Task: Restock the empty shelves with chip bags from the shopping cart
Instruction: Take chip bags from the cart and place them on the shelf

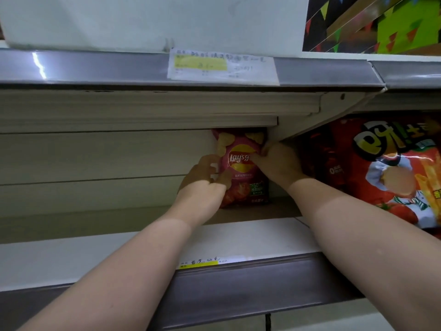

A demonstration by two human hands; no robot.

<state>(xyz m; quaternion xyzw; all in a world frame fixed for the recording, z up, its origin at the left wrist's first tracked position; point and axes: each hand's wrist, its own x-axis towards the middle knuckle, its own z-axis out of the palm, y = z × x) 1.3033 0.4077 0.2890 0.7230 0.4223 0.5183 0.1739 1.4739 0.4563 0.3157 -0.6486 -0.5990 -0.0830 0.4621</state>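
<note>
A: What is the person holding, and where is it sitting?

B: A pink Lay's bag is standing upright at the back of the shelf, against the rear wall. The left hand is gripping the bag's left edge with curled fingers, and the right hand is pinching its upper right side.

A: Is any writing showing?

B: "Lay's" is reading clearly on the bag's logo, and a green patch low on the bag is showing "-50". Right of the bag, a big red fries bag is carrying Chinese characters. The paper tag above the bag and the yellow tag below it are bearing handwriting too blurred to read.

A: And room around the bag?

B: Left of the bag, bare shelf is stretching wide. Right of it, a slanted white bracket is crowding the right hand.
</note>
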